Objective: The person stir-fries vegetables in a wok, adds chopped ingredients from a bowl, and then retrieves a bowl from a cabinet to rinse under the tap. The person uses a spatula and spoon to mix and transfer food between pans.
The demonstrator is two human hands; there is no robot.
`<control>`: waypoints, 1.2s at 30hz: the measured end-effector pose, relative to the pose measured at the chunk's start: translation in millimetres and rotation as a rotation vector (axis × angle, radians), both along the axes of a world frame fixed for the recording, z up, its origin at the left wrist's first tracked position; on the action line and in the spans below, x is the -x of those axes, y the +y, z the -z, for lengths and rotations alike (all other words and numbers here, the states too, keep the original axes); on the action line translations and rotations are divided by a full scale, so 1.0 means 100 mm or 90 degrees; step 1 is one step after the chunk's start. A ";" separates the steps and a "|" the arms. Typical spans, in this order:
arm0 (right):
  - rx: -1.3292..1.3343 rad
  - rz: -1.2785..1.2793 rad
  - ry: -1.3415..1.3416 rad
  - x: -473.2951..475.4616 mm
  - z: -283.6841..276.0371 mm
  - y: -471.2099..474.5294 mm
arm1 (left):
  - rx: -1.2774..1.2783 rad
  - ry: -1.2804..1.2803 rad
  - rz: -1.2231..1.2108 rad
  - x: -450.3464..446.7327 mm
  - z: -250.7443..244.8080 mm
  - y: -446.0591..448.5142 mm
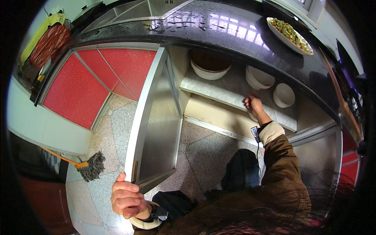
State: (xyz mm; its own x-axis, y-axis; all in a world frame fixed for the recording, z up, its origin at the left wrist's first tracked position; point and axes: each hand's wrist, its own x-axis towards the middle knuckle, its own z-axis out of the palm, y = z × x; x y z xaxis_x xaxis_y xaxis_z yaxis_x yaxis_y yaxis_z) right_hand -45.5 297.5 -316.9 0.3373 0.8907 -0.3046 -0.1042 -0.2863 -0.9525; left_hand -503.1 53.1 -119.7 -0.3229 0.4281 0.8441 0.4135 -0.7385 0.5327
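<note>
My left hand [127, 199] grips the outer edge of an open cabinet door [160, 117], a metal frame with a textured panel, near its handle. At the front edge of the cabinet shelf [217, 94], my right hand [254, 104] is reaching in with its fingers partly curled; its grip is unclear. Just beyond it stand white bowls [258, 79], seemingly stacked, and to the right more white bowls or a cup [284, 95]. A large white bowl [210, 72] with a dark brown inside sits further left. Part of a pale rounded thing [252, 117] shows below my right hand, mostly hidden by the wrist.
Above the cabinet runs a wet black countertop [188, 29] with a plate of chopped green food [289, 35]. A second door [317, 155] stands open at right. Left are red cabinet panels [75, 91] and a mop [91, 166] on the tiled floor [102, 191]. My knee [241, 169] is close to the cabinet.
</note>
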 end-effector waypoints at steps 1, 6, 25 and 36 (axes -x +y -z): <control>-0.011 0.022 0.006 0.01 0.02 0.01 | 0.002 -0.006 -0.008 0.01 0.00 0.00; -0.060 0.157 0.054 -0.37 -0.03 0.11 | 0.006 0.010 0.006 0.06 -0.01 0.01; 0.047 0.051 -0.482 -1.73 -0.30 0.41 | -0.008 0.014 0.006 -0.09 -0.01 -0.03; -0.178 -0.028 -0.467 -0.36 -0.74 0.88 | 0.024 0.037 0.020 -0.37 -0.08 -0.10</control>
